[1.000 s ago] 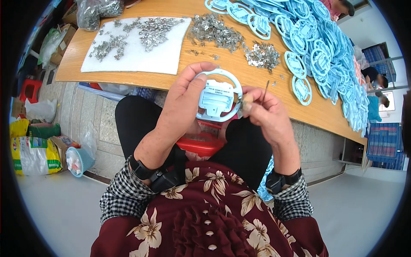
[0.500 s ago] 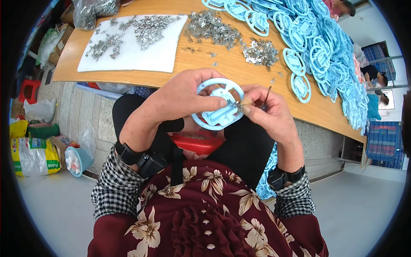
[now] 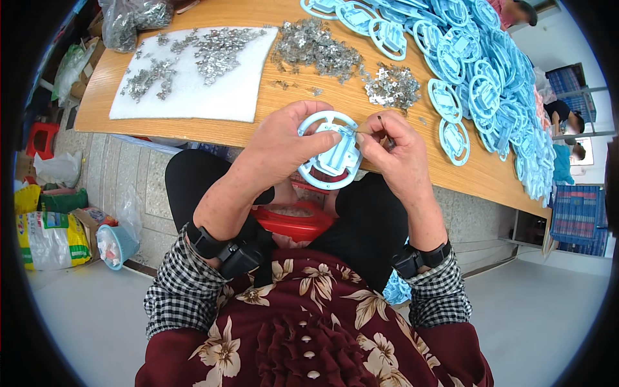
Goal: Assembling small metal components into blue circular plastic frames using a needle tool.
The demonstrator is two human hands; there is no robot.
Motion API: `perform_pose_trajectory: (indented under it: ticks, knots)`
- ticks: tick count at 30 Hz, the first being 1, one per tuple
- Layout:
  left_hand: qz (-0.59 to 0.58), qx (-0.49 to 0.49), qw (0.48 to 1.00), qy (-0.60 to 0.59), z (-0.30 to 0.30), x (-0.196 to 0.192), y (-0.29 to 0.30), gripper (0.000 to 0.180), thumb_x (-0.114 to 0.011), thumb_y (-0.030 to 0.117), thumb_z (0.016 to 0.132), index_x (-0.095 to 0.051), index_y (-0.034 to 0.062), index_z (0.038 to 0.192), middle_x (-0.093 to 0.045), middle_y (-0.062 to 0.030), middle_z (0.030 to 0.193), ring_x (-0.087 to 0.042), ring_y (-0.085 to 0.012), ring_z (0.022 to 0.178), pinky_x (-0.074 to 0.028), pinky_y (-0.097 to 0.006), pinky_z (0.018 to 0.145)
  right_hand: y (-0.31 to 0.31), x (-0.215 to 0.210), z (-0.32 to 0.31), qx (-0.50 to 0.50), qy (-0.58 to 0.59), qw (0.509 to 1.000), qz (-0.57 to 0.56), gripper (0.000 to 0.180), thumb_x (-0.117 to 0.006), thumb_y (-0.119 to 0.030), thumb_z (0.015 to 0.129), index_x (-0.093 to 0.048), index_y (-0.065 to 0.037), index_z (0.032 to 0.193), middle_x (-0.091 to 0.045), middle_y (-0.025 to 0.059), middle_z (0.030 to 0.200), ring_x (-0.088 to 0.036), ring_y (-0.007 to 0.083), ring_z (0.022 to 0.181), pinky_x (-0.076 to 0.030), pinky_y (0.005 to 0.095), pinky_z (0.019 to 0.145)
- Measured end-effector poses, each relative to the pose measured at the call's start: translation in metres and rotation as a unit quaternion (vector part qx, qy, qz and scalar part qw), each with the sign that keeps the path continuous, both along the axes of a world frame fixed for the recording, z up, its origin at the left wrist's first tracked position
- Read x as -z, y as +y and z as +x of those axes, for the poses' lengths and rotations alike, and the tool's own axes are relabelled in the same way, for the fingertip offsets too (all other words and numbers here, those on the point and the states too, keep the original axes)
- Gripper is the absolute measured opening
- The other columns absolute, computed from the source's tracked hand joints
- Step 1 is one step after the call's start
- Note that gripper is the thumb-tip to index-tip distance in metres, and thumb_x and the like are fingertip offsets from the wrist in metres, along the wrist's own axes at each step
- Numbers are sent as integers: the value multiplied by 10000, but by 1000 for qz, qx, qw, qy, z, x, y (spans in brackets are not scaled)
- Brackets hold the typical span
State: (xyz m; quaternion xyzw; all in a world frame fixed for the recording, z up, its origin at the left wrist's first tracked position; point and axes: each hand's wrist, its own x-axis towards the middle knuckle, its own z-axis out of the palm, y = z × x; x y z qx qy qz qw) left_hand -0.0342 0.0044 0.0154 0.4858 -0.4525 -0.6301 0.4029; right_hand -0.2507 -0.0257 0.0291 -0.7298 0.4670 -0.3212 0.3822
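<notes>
From the head view, the left hand [image 3: 284, 145] is closed around a pale blue plastic ring frame [image 3: 330, 159], held just in front of the desk [image 3: 309, 103] edge. The right hand [image 3: 393, 145] pinches a small metal clip [image 3: 350, 132] at the frame's upper rim, fingertips closed on it and not yet seated, I judge. Beyond the frame lie loose heaps of shiny clips [image 3: 316, 45] and a large stack of matching frames [image 3: 490, 84], so much work looks left.

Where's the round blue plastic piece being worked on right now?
Head view, centre: the blue plastic ring is held between left hand and right hand, above the red bowl.
</notes>
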Motion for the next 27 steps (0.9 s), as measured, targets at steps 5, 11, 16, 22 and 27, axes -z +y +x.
perform_pose_trajectory:
  ticks: [5,11,16,22,27]
  knots:
    - [-11,3,998,-57,-1,4,-4,577,-724,198,916,-475,-65,1365,-667,-116,1133,-655,-129,983,-556,-267,832,-6,0,3,-11,68,998,-11,198,-698,-167,821,-672,-3,929,-652,116,859,-644,252,812,-504,362,734]
    - [5,7,993,-116,-4,0,-5,561,-690,275,934,-517,-80,1331,-680,-115,1092,-663,-127,944,-553,-266,802,-6,-11,4,-31,131,991,-12,196,-666,-207,818,-668,-39,918,-673,134,839,-651,314,797,-514,394,719]
    - [36,-6,995,-90,-6,1,-7,533,-695,286,926,-562,-83,1286,-699,-116,1040,-674,-133,925,-547,-260,794,-4,-21,7,-38,183,982,-29,159,-662,-198,818,-663,-59,894,-679,140,861,-652,355,818,-512,423,709]
    - [-28,-36,967,-249,-15,-9,-5,529,-715,291,902,-584,-94,1240,-719,-151,1036,-689,-157,933,-550,-290,815,-4,-29,12,-108,272,949,-114,140,-609,-128,876,-650,-33,970,-668,167,888,-639,390,844,-504,462,745]
    - [-24,-61,974,-217,-19,-1,-3,496,-704,286,911,-604,-91,1217,-720,-141,1004,-688,-148,921,-546,-287,813,8,-20,-3,-98,150,972,-150,262,-583,-74,900,-658,-34,1147,-670,194,923,-637,408,867,-508,468,753]
